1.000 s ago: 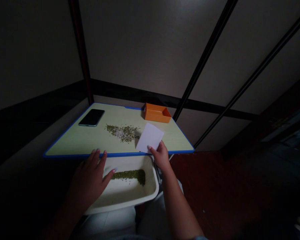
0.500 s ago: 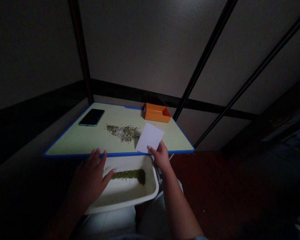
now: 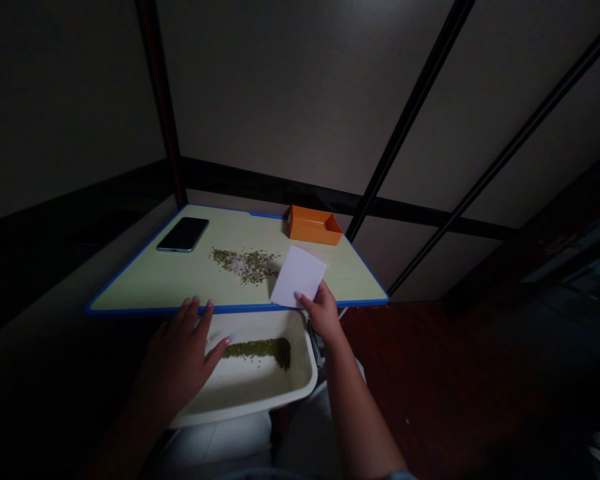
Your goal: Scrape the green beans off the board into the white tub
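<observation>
My right hand (image 3: 321, 312) grips a white card (image 3: 299, 275) between thumb and fingers, tilted over the front edge of the table. Left of the card, small green-brown seed-like grains (image 3: 247, 265) lie scattered on the pale tabletop (image 3: 145, 287). My left hand (image 3: 185, 353) is spread, its fingertips at the table's blue front edge and its thumb over a white plastic basin (image 3: 250, 397). A band of green grains (image 3: 265, 348) lies inside the basin, heaped at its right end. My left hand hides the basin's left part.
An orange open box (image 3: 314, 227) stands at the back right of the table. A dark-screened phone (image 3: 183, 235) lies at the back left. Behind the table rises a panelled wall (image 3: 290, 100); reddish floor (image 3: 405, 373) shows to the right.
</observation>
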Available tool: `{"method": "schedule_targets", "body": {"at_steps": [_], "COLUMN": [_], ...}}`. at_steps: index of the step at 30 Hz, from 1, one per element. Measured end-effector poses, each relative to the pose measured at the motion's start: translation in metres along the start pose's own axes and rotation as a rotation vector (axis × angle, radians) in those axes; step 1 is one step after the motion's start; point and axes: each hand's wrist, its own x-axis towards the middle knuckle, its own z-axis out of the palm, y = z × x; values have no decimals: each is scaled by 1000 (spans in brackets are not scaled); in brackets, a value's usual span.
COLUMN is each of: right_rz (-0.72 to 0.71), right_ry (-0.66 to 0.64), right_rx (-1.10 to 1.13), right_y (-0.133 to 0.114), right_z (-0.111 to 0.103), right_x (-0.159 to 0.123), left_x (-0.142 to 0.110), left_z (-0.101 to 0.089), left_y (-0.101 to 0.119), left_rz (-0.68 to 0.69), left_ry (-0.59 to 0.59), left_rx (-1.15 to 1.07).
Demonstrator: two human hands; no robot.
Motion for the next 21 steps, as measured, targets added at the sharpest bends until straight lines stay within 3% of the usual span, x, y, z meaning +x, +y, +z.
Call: {"method": "schedule_targets", "body": {"at_steps": [14, 21], "right_rz": [0, -53], "right_ry": [-17, 175], "right_rx": [47, 87], "right_y": [-6, -20], "right_z": [-2, -17], "right_x": [-1, 0], "left_x": [-1, -1], "left_z": [3, 9], "left_y": [-1, -4], "left_rz": [14, 14], "left_ry": [41, 83], "left_rx": [-7, -48]}}
